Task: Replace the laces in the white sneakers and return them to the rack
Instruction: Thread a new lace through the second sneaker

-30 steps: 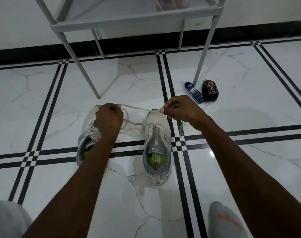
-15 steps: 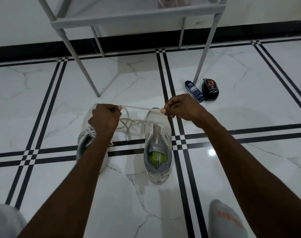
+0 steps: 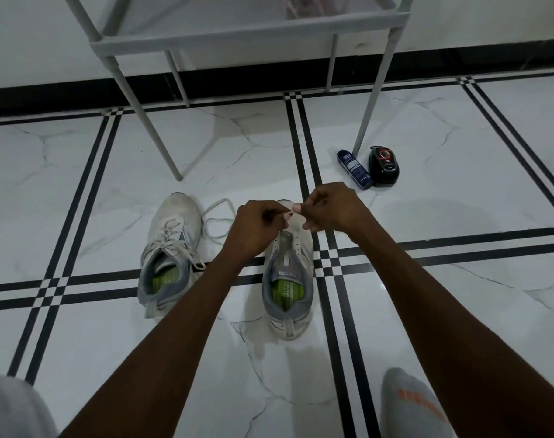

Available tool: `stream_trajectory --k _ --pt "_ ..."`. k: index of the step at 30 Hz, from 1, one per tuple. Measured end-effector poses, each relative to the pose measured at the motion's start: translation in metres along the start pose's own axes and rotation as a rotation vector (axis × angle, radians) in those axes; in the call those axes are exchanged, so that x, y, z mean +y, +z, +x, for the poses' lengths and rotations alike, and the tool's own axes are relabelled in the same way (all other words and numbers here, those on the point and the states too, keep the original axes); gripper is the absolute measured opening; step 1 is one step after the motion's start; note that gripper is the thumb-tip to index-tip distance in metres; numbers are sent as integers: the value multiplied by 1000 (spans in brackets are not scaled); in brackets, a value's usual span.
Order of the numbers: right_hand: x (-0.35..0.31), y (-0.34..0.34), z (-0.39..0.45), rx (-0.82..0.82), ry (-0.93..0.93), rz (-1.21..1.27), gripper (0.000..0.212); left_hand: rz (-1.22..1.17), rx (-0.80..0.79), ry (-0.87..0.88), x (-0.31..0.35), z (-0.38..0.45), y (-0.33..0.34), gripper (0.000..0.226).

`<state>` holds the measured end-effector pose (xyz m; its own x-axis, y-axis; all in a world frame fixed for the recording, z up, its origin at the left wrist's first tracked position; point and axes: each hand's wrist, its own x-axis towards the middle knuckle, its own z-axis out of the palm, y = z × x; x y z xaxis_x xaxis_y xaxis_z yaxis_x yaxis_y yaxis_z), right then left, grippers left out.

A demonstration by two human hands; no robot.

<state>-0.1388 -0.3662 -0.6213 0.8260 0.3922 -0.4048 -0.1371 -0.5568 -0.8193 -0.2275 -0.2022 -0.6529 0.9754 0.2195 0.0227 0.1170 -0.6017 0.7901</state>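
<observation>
Rack (image 3: 247, 31) standing at back, shelf contents too blurred to name. Both sneakers on floor in front of rack, toes toward it, openings up for lacing access. Left sneaker (image 3: 170, 254) already laced, green insole inside. Right sneaker (image 3: 290, 279) with bare eyelets, green insole inside. Left hand (image 3: 255, 230) and right hand (image 3: 328, 210) over its toe, each pinching lace (image 3: 217, 218), probably lining up tip for first eyelet. Slack looped between sneakers. Two small containers by rack's front right leg.

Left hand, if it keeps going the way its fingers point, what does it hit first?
Probably the right hand. The left hand has its fingertips aimed across at it, nearly touching, above the unlaced sneaker. Depth is unclear from one view.
</observation>
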Motion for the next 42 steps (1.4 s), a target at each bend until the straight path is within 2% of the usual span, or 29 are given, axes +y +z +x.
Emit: stream_trajectory --k 3,5,9,12,15,19,22,24,29,42 --pt "11 10 -4 -209 153 -301 41 1 71 -60 -4 0 6 11" --pt "17 24 -8 -282 202 -361 36 1 104 -90 -9 0 9 8" --pt "30 57 -6 -72 48 -614 37 22 113 -88 -19 -3 13 15" --pt "33 69 -8 87 -12 -568 40 86 73 -128 -23 -6 17 12" --pt "37 68 -3 131 -32 -556 28 105 70 -184 -24 -9 19 12" --pt "49 51 5 47 -40 -315 22 106 101 -249 -19 -13 17 9" --pt "57 41 0 -15 48 36 15 152 114 -249 -16 -14 18 5" --pt "60 39 1 -47 117 134 15 177 108 -246 -17 -14 22 5" --pt "62 38 6 -100 182 222 18 181 122 -241 -23 -14 27 5" --pt "61 42 10 -131 244 268 11 261 199 -181 -20 -19 32 9"
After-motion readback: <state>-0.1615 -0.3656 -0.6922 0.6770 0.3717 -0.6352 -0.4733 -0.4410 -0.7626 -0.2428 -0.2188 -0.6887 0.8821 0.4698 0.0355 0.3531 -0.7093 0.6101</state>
